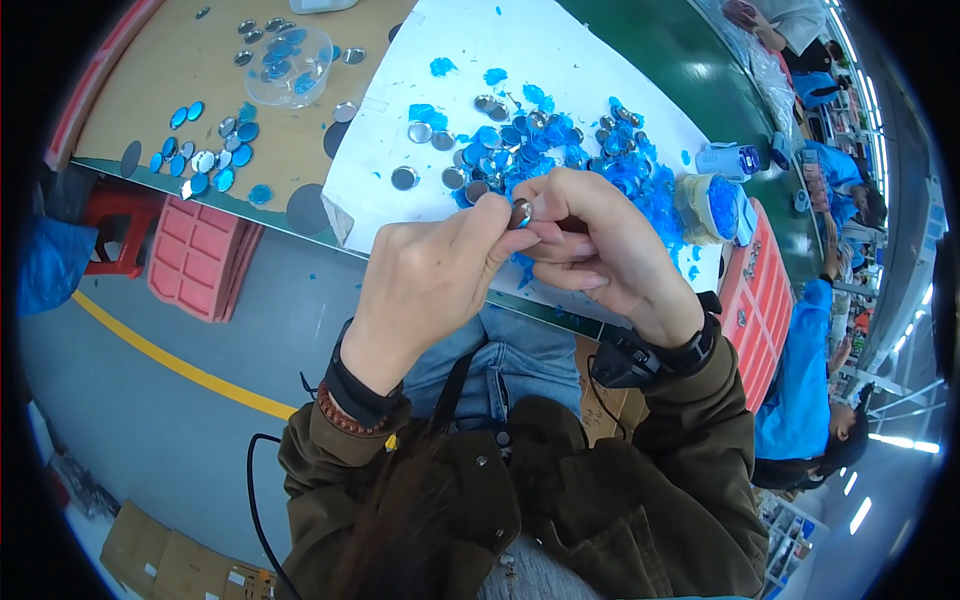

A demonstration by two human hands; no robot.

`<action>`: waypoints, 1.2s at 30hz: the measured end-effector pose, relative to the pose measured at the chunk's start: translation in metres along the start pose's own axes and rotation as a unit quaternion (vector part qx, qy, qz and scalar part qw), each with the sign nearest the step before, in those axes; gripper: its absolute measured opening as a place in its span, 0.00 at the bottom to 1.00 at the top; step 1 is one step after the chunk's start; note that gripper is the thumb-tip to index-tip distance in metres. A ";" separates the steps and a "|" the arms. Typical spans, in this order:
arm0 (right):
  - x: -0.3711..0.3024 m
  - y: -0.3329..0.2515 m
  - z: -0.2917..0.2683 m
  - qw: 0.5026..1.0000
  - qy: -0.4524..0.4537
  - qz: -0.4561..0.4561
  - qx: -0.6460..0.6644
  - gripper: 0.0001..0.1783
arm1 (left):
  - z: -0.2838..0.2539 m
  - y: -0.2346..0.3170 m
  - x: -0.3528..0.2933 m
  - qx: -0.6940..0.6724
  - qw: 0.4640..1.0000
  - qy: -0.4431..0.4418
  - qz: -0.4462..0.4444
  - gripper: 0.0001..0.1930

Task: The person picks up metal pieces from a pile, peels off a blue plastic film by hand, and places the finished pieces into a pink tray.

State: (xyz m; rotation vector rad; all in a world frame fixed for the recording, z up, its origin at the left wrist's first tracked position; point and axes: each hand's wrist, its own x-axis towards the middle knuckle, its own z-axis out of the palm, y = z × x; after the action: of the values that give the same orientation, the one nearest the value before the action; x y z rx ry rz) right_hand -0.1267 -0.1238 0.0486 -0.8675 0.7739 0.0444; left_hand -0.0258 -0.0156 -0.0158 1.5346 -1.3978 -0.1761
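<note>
Left hand: the left hand [430, 275] rises from the lower middle with its back to the camera, wrist bent and fingers curled in, thumb and forefinger pinched on the small disc from the left.
Right hand: the right hand [600, 245] comes in from the right with knuckles up and fingers folded, its fingertips closed on the same disc from the other side; the two hands touch at the tips.
Small disc: the small disc [521, 212] is round, silvery and shiny, mostly covered by fingers, held just above the near edge of the white sheet.
Disc facing: tilted, its flat face turned partly toward the camera; being round, it shows no long axis that can be told.
White sheet: the white sheet [560, 50] lies on the table, reaching far and right.
Pile: a pile of discs and blue film scraps [540, 140] lies just beyond the hands.
Clear bowl: a clear bowl [290, 65] with blue pieces stands far left on the brown board [180, 60].
Loose discs: blue and silver loose discs [205, 160] lie near the board's left edge.
</note>
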 end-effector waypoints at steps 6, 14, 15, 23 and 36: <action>-0.003 0.003 0.007 0.998 -0.013 -0.018 -0.066 0.09 | -0.001 0.001 -0.004 -0.089 0.995 -0.004 -0.050 0.11; -0.009 0.004 0.010 0.984 0.021 -0.084 -0.156 0.12 | 0.000 0.005 -0.005 -0.387 0.887 -0.033 -0.250 0.11; -0.010 0.001 0.009 0.988 -0.002 -0.064 -0.144 0.12 | 0.000 0.005 -0.004 -0.317 0.926 -0.026 -0.205 0.10; -0.002 0.001 -0.013 0.999 -0.048 0.009 0.000 0.13 | 0.012 0.008 0.009 -0.125 0.987 0.038 -0.099 0.08; -0.027 0.017 -0.034 0.941 0.035 -0.284 -0.179 0.17 | 0.039 0.051 0.019 -0.214 0.954 0.152 -0.145 0.10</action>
State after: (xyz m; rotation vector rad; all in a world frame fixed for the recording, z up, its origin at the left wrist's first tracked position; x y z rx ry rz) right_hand -0.1723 -0.1295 0.0405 -1.4211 0.5636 -0.3704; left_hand -0.0800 -0.0433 0.0120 1.3245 -0.8221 -0.3793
